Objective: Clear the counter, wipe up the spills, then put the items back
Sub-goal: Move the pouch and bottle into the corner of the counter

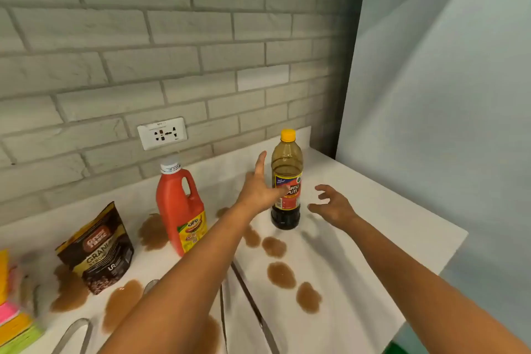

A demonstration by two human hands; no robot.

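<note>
A dark sauce bottle (pixel 286 181) with a yellow cap stands upright on the white counter (pixel 373 210) near the back right corner. My left hand (pixel 258 185) is stretched out just left of the bottle, fingers straight, its thumb at the label. My right hand (pixel 334 204) hovers just right of the bottle, fingers loosely curled, holding nothing. A red ketchup jug (pixel 180 210) stands left of them. A brown coffee pouch (pixel 97 250) leans further left. Brown spills (pixel 281 274) dot the counter in front of the bottle and around the jug and pouch.
A wall socket (pixel 162 133) sits on the grey brick backsplash. Coloured sponges (pixel 14 322) lie at the left edge. Metal utensils (pixel 250 304) lie on the counter under my left arm. The counter ends at the right in a slanted edge beside a pale wall.
</note>
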